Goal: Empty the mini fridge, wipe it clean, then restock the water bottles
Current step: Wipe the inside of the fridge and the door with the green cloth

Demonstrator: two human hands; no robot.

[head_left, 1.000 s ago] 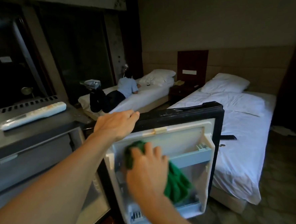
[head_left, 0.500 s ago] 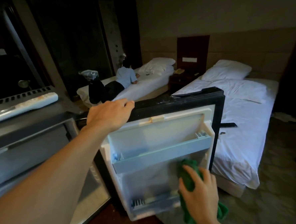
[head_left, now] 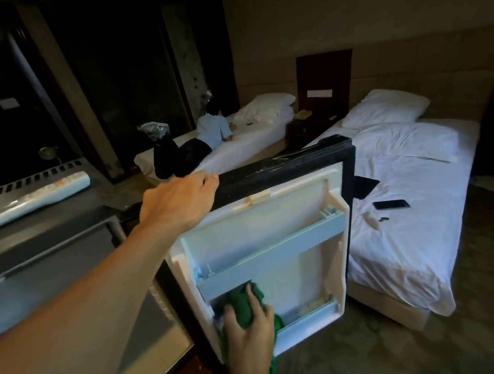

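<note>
The mini fridge door [head_left: 293,213] stands wide open, its white inner liner with two pale shelf rails facing me. My left hand [head_left: 180,202] grips the door's black top edge near the hinge side. My right hand [head_left: 249,334] presses a green cloth [head_left: 242,302] against the lower left of the liner, just under the upper rail. The fridge cabinet [head_left: 72,284] is at the left, its inside mostly hidden by my left arm. No water bottles show.
A white remote [head_left: 35,197] lies on the fridge's top. Right behind the door is a white bed [head_left: 409,206] with a phone [head_left: 391,204] on it. A person lies on the far bed [head_left: 254,134]. Dark floor lies at the lower right.
My right hand swept the green cloth from the door's upper left down to the lower right, then back left under the upper rail. My left hand kept its grip on the door's top.
</note>
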